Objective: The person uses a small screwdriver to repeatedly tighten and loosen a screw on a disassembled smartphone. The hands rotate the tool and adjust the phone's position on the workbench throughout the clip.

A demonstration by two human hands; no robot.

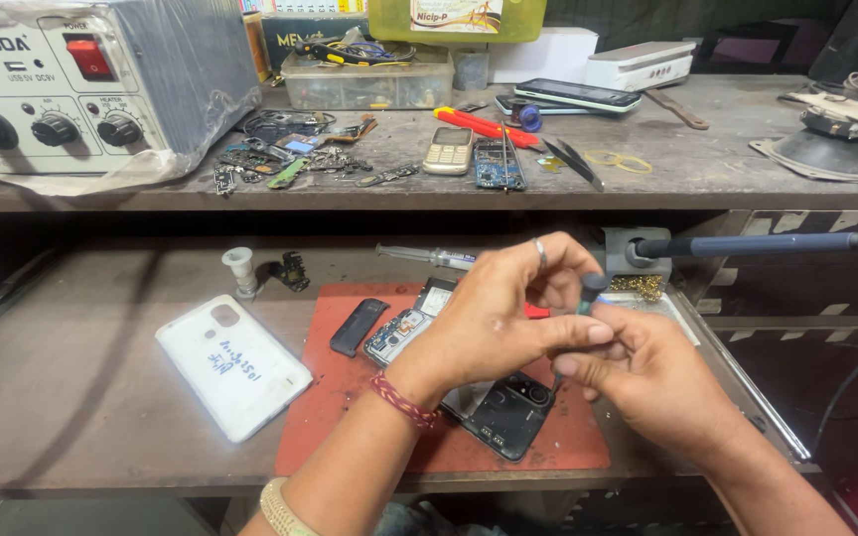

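Your hands meet just above the red mat (pixel 588 447) on the lower bench. Your left hand (pixel 494 323), ring on one finger, pinches the dark handle top of a small screwdriver (pixel 588 293); your right hand (pixel 647 372) curls around its shaft, most of which is hidden by your fingers. On the mat beneath your wrists lies an opened phone (pixel 499 417), partly covered by your left hand. Left of the mat rests a white back cover (pixel 233 365). Right of the mat, a soldering iron (pixel 757 246) sits in its stand, its cable cut off at the frame edge.
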